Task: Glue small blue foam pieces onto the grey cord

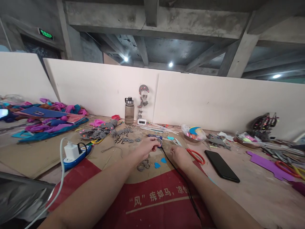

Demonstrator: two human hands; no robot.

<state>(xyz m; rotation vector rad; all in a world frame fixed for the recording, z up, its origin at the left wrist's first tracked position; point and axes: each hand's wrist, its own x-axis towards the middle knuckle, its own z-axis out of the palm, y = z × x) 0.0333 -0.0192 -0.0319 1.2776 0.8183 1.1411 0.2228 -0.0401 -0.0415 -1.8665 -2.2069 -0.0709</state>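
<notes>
The tabletop (262,203) was bounded at the back by white panels (114,86), well beyond the hands. Room to the right was edged by a phone (222,166) and, farther out, a purple sheet (267,163), with pale surface showing between them. The right hand (180,156) was placed just beside red-handled scissors (204,160); its fingers were curled, and whether anything was held could not be told.

The grip of the left hand (151,147) was narrowed, a small greyish piece (159,141) being pinched at the fingertips. Just behind them, a dark blue tool (152,136) was seen, its long axis running left to right; which end was the tip could not be told. From near the fingertips, a black cord (175,168) was trailed toward the near edge, passing right of two blue hearts (157,165).
</notes>
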